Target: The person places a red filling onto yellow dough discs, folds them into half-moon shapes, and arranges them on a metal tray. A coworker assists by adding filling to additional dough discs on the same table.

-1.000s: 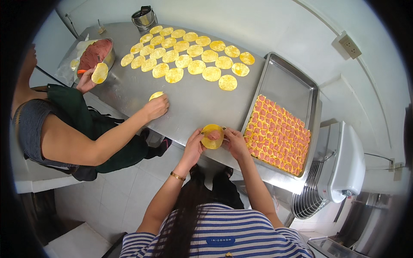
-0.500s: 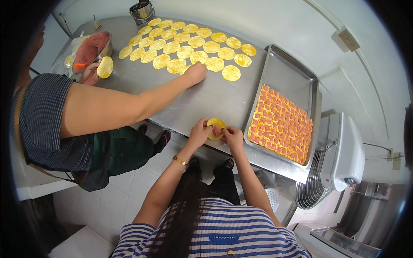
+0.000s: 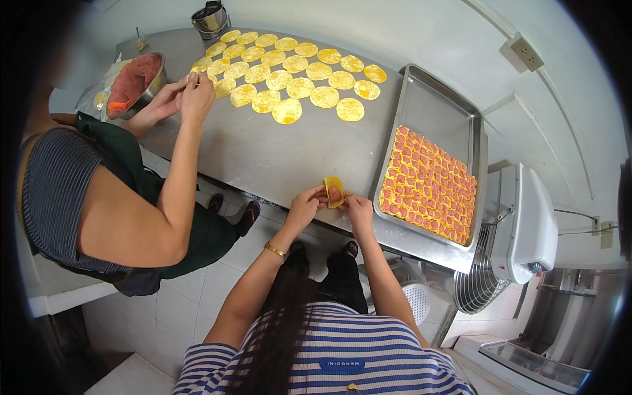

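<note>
Close to the front edge of the table, my left hand (image 3: 307, 207) pinches one side of a round yellow dumpling wrapper (image 3: 334, 184). On the other side of it, my right hand (image 3: 359, 213) is closed with its fingertips at the rim. A lump of pink filling (image 3: 335, 195) sits inside the wrapper, whose sides are folded up around it. To my right, a metal tray (image 3: 409, 118) holds rows of yellow dumplings (image 3: 430, 184) with pink filling showing on top. Several flat yellow wrappers (image 3: 300, 88) lie in rows at the back of the steel table (image 3: 250, 151).
At the left stands a co-worker, whose hands (image 3: 191, 99) are together above the table. A steel bowl (image 3: 158, 84) of pink filling with an orange-handled tool (image 3: 120, 105) is beside them. A small metal pail (image 3: 212, 25) stands at the back; a white mixer (image 3: 526, 227) is at right.
The wrapper in my hands has gone from flatter and rounder to folded up around the filling. The co-worker's right hand has drawn back from the rows of wrappers to meet the left hand.
</note>
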### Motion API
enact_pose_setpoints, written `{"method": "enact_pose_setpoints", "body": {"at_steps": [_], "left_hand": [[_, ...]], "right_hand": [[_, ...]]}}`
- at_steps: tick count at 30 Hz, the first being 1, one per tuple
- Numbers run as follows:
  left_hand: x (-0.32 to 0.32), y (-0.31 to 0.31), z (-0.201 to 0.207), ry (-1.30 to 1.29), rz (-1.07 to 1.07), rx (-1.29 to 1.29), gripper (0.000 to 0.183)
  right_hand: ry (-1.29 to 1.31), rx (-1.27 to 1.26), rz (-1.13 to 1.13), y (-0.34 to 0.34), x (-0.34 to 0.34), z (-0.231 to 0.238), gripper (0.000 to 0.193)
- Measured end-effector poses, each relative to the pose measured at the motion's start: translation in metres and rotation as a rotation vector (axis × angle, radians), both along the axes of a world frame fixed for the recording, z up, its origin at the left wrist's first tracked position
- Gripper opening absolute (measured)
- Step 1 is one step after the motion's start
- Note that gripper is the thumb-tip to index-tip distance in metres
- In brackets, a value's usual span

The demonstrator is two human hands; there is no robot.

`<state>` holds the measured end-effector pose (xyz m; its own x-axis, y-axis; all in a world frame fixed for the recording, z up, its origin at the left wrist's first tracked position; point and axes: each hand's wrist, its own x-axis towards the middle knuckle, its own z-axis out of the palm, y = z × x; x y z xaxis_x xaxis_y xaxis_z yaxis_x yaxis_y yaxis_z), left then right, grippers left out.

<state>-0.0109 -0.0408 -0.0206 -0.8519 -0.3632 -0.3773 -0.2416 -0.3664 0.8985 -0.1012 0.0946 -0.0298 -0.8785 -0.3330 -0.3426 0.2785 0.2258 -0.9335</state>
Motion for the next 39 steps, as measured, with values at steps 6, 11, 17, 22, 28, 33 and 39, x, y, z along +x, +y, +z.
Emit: {"method": "enact_pose_setpoints", "body": {"at_steps": [6, 11, 17, 22, 28, 33, 39], "left_hand": [[0.0, 0.0, -0.004, 0.041, -0.089, -0.218, 0.042], [0.001, -0.003, 0.0, 0.084, -0.116, -0.024, 0.037], [-0.002, 0.005, 0.006, 0.089, -0.075, 0.154, 0.03], [-0.001, 0.015, 0.005, 0.116, 0.025, 0.352, 0.014], [0.001, 0.024, 0.005, 0.198, 0.108, 0.457, 0.011], [0.003, 0.028, 0.012, 0.258, 0.155, 0.447, 0.011], [0.005, 0.03, 0.03, 0.279, 0.122, 0.342, 0.014]], "right_hand": [[-0.12, -0.179, 0.155, 0.006, -0.009, 0.015, 0.028], [-0.058, -0.193, 0.3, 0.015, -0.014, 0.033, 0.033], [-0.029, -0.249, 0.298, 0.023, -0.015, 0.037, 0.025], [-0.02, -0.322, 0.192, 0.026, -0.012, 0.035, 0.015], [-0.05, -0.499, 0.137, 0.023, 0.002, 0.04, 0.018], [-0.036, -0.594, 0.194, 0.026, 0.012, 0.06, 0.025], [0.033, -0.487, 0.122, 0.024, 0.009, 0.06, 0.021]]}}
